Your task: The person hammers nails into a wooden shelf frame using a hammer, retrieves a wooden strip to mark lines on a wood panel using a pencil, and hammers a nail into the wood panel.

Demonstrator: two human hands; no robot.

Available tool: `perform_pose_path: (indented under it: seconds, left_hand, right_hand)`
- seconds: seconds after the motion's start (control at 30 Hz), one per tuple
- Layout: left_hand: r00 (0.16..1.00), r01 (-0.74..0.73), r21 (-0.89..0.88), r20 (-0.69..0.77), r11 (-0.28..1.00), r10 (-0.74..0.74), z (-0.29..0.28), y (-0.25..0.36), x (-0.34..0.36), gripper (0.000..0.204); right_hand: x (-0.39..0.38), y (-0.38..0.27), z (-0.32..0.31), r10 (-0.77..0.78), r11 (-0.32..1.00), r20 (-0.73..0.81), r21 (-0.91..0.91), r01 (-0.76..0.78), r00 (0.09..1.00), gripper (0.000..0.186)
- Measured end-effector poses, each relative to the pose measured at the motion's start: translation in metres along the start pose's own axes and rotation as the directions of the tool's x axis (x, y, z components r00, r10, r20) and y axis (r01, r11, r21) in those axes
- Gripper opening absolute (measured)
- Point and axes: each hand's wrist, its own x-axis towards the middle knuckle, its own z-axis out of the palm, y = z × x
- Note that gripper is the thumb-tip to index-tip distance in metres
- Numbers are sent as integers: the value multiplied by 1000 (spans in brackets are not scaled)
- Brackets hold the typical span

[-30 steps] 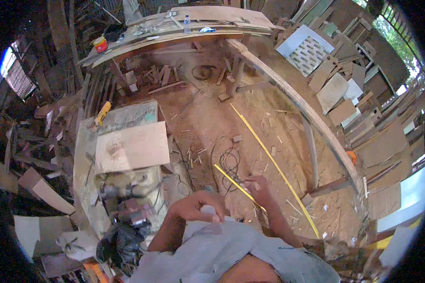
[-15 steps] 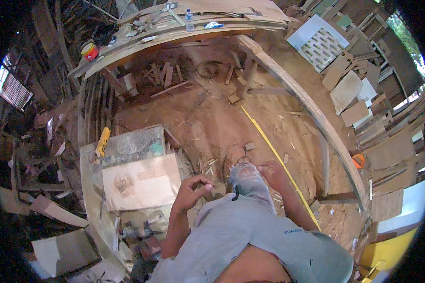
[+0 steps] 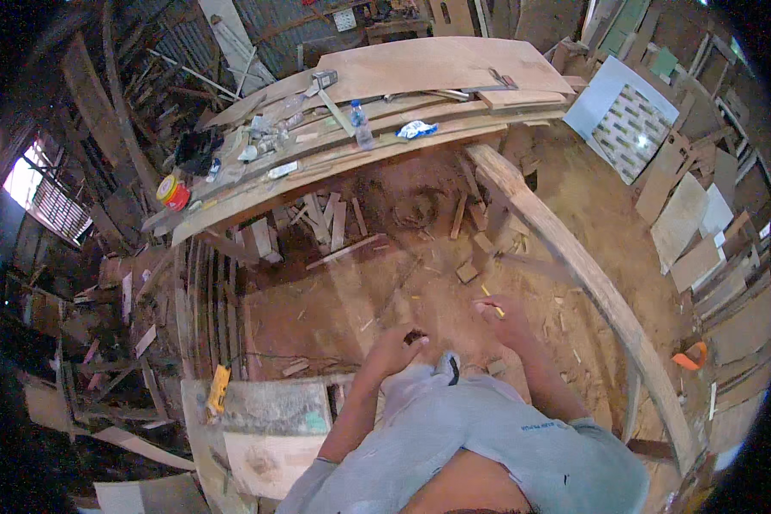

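My right hand [image 3: 507, 319] is closed around a thin yellow strip [image 3: 488, 295], and only a short length of it shows, beside the thumb and fingers. In front of my body, my left hand [image 3: 397, 349] has its fingers curled toward the thumb. A dark patch shows between them, and whether it is an object or shadow I cannot make out. Both hands are over the dirt floor [image 3: 385, 295], apart from each other. At the lower left, a pale wooden board [image 3: 261, 463] lies on a low worktable [image 3: 270, 401], near a yellow power tool [image 3: 219, 390].
Ahead stands a long bench [image 3: 454, 64] with planks, a water bottle [image 3: 361, 128], a blue-and-white packet [image 3: 416, 129] and a red-and-yellow tub [image 3: 172, 193]. A long wooden beam [image 3: 578, 253] runs along my right. Wood offcuts [image 3: 321, 218] lie under the bench; panels [image 3: 630, 116] lean at far right.
The view has tipped up toward the bench. Both hands have moved forward. The yellow strip, seen at full length on my right before, now shows only as a short piece at my right hand.
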Motion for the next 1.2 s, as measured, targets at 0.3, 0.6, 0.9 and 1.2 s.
perform_pose_path:
  seconds: [0.3,0.6,0.9,1.2]
  left_hand:
    - [973,-14,-104,226,994,37,-24,5,341,28]
    - [962,-209,-64,166,976,217,-11,89,845,29]
    - [760,-616,343,24,709,649,72,150,1196,18]
    - [819,-567,393,171,724,548,86,185,1237,27]
  right_hand:
    - [169,87,-55,236,959,-385,241,-150,892,37]
    - [324,132,-82,648,748,-474,545,-380,596,36]
    - [399,122,-53,738,675,-462,519,-524,493,32]
    - [418,105,-51,806,578,-545,636,-511,233,30]
